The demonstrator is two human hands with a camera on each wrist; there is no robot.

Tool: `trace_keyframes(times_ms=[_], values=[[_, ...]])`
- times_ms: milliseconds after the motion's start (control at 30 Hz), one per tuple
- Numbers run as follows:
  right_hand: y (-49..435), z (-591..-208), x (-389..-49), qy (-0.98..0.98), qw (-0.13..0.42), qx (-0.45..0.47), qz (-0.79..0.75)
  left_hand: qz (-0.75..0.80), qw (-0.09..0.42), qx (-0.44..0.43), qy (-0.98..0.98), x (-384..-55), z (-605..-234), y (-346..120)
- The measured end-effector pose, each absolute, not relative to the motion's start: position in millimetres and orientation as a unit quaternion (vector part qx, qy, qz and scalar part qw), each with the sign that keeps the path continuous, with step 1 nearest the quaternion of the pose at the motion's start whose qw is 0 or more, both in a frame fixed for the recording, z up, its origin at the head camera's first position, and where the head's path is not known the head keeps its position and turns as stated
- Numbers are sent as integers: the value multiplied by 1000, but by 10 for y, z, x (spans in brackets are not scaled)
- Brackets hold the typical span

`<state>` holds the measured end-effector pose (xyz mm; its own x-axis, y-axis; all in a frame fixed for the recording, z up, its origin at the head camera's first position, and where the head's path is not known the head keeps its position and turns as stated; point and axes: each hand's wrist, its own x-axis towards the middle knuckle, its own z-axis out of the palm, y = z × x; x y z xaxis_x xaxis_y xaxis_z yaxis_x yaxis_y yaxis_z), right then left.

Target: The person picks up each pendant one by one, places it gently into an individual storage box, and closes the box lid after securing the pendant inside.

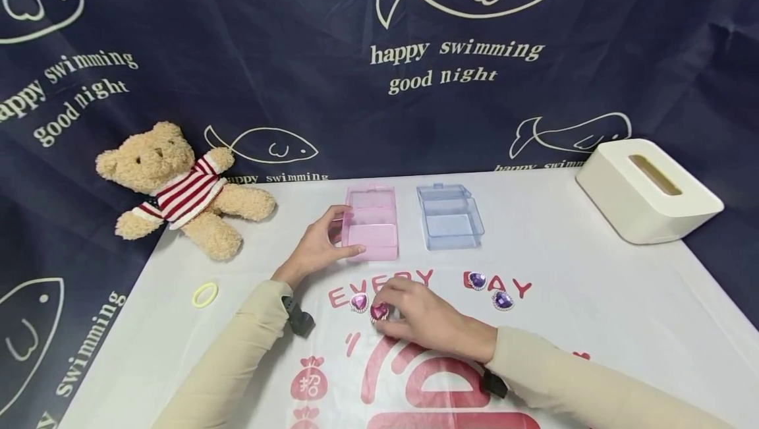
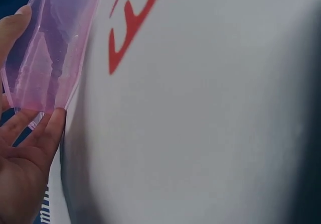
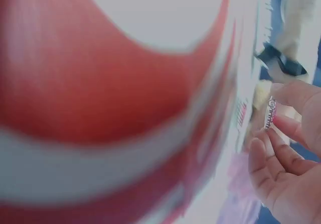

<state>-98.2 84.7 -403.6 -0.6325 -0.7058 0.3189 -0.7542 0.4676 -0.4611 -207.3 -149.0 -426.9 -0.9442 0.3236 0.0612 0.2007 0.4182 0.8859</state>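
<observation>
From where I stand, the teddy bear (image 1: 172,178) sits at about nine o'clock of the pink box, with a yellow ring (image 1: 205,295) below it towards eight. The left hand (image 1: 323,241) comes in beside the box and grips the left side of the pink box (image 1: 379,238), thumb along the near part. That's a sensible hold: I'd keep it light, since the thin plastic looks likely to flex or skid, and keep the thumb off the open compartment. The lid is folded back at twelve o'clock.

At six o'clock of the box lies the pale pink heart gem (image 1: 359,302), loose on the table (image 1: 237,350). Just beside it, the right hand (image 1: 423,317) pinches the darker pink gem (image 1: 379,312). The right wrist view shows its rim between the digits; holding by that rim seems surest, as the faceted face may be slippery. A level wrist should avoid knocking the pale one.

Further right, the blue box (image 1: 452,231) stands open at three o'clock, with two purple gems (image 1: 503,300) around its five, and a tissue box (image 1: 640,218) farther out.
</observation>
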Motion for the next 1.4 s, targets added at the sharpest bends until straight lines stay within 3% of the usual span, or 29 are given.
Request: trace_keyframes(times_ms=[767, 1400], values=[[831, -3737, -1679, -869, 119, 350, 328, 456, 34, 179, 871, -2117, -4248, -1505], [398, -3845, -2247, -910, 17, 337, 241, 462, 44, 158, 872, -2131, -4238, -1521]])
